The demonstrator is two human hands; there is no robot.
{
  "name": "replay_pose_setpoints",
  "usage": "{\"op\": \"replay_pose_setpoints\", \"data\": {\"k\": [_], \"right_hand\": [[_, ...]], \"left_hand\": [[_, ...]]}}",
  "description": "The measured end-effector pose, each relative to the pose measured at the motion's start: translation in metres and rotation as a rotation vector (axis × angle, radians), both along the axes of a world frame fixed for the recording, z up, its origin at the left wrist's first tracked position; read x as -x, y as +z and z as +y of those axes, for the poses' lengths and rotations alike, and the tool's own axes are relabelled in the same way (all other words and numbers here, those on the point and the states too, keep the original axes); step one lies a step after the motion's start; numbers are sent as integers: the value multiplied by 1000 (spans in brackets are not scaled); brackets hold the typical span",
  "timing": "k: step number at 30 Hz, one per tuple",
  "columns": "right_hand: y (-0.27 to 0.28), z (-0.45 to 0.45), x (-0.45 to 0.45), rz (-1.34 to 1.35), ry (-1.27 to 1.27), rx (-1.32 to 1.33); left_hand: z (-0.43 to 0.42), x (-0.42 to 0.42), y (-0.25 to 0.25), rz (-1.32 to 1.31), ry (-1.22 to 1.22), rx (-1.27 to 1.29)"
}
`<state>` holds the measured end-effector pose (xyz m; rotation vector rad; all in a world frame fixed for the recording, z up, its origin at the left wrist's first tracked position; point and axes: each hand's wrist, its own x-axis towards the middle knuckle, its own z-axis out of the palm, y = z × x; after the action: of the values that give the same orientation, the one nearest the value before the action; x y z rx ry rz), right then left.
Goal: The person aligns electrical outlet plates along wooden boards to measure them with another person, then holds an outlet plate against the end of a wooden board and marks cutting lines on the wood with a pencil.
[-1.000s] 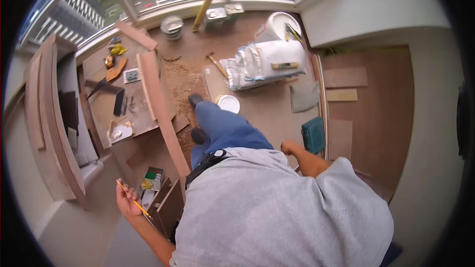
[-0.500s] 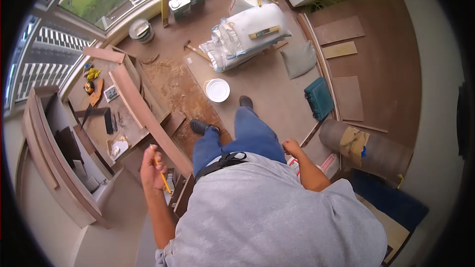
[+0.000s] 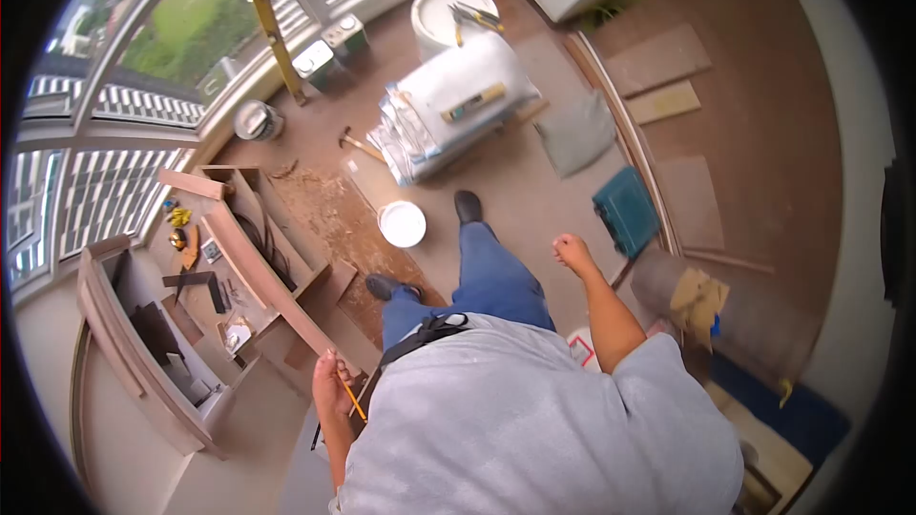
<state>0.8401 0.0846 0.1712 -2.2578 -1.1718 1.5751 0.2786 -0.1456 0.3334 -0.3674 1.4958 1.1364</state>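
Observation:
My left hand is closed around a yellow pencil, which points down toward my body. Beside that hand is the near end of a long reddish wooden board, lying along a wooden frame; whether the hand touches it I cannot tell. My right hand hangs over the floor on the other side, fingers curled, with nothing visible in it. The nearest thing to it is a teal tool case.
Ahead stand a white tub, a wrapped white bundle and a hammer. A bench on the left carries a tape measure and a black square. A yellow spirit level leans at the window. Wood shavings cover part of the floor.
The view has shifted with my body. My right hand has swung forward and away from my thigh. My left hand has come closer to my waist, still with the pencil.

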Motion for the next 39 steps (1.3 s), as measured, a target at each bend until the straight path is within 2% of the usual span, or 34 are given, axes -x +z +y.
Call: {"op": "replay_pose_setpoints", "data": {"k": [3, 7, 10, 11, 12, 13, 15, 17, 19, 21, 22, 23, 24, 26, 27, 28, 29, 30, 31, 32, 33, 34, 35, 36, 39], "right_hand": [[11, 59, -22, 13, -40, 14], [15, 113, -39, 38, 67, -24], [4, 120, -44, -12, 56, -52], [-14, 122, -50, -130, 253, -118], [-7, 119, -56, -261, 435, -168], [-2, 105, -65, -123, 380, -202], [10, 78, -72, -49, 234, -84], [18, 45, -82, 14, 101, 50], [40, 0, -97, -18, -24, 42], [55, -58, -118, -59, -104, 10], [54, -93, -134, -73, -120, -11], [54, -127, -156, -97, -58, 118], [56, -153, -175, -111, 8, 245], [84, -186, -187, -145, -179, 441], [79, -213, -206, -162, -189, 452], [62, -244, -234, -171, -168, 458], [52, -272, -259, -105, -296, 464], [9, -314, -302, -137, -167, 546], [-1, -300, -323, -73, -215, 525], [-7, -288, -332, 24, -350, 559], [-25, -287, -357, 100, -464, 607], [-36, -285, -384, 144, -594, 643], [-42, -282, -418, 156, -717, 666], [-39, -286, -454, 145, -827, 649], [-59, -228, -531, 175, -680, 622]], "left_hand": [[27, -46, 10, -16, 63, 36], [81, -100, 27, 40, -12, -6], [99, -115, 27, 184, -129, -56], [103, -115, 21, 178, -138, -46], [107, -114, 11, 260, -165, -46], [103, -120, 1, 314, -222, -40], [94, -126, -33, 361, -240, -10], [74, -121, -82, 341, -357, 56], [60, -115, -124, 317, -354, 167], [49, -116, -166, 286, -463, 201], [47, -118, -174, 307, -661, 240], [46, -121, -180, 328, -857, 275], [49, -126, -182, 371, -938, 319], [52, -134, -184, 407, -980, 302], [57, -141, -185, 444, -994, 268], [63, -155, -185, 411, -978, 243], [67, -167, -182, 403, -915, 233], [66, -174, -185, 539, -1035, 146], [85, -197, -153, 753, -1175, 157], [73, -206, -176, 724, -1101, 187], [78, -225, -166, 953, -1113, 103], [100, -247, -136, 902, -1159, 257], [101, -266, -139, 952, -1172, 247], [109, -290, -134, 876, -1228, 324], [114, -378, -127, 945, -1123, 270]]}}
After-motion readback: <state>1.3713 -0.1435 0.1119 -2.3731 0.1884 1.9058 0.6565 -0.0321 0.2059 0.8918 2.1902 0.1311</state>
